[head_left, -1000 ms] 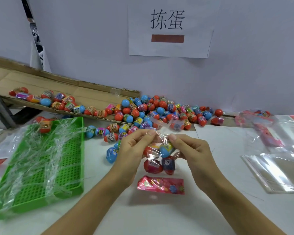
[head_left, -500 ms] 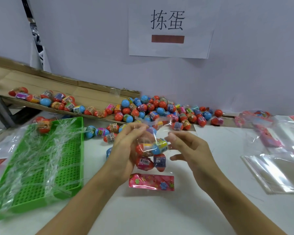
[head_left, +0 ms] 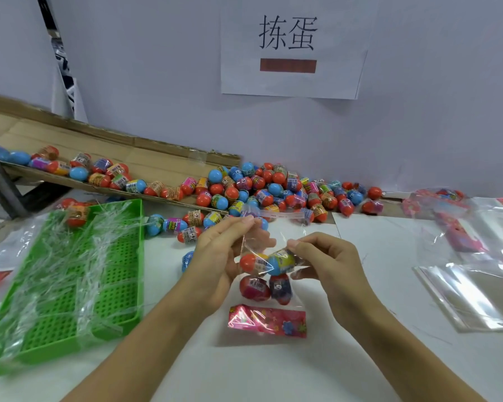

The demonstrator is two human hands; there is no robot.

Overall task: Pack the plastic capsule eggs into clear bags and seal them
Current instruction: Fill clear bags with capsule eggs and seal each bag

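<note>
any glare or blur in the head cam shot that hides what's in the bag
Head view: even, soft light with faint shadows under the forearms; glare streaks on the clear bag leave its four eggs readable; stronger sheen on the film over the green tray and the empty bags; wide-angle bending at the edges; no notable blur on either hand.

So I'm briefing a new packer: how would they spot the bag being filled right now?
Start at the white paper sign on the wall and drop straight down past the egg pile. The bag hangs between the left hand and right hand, above the table. Unlike the flat empty bags at right, it holds eggs above a pink printed strip.
</note>
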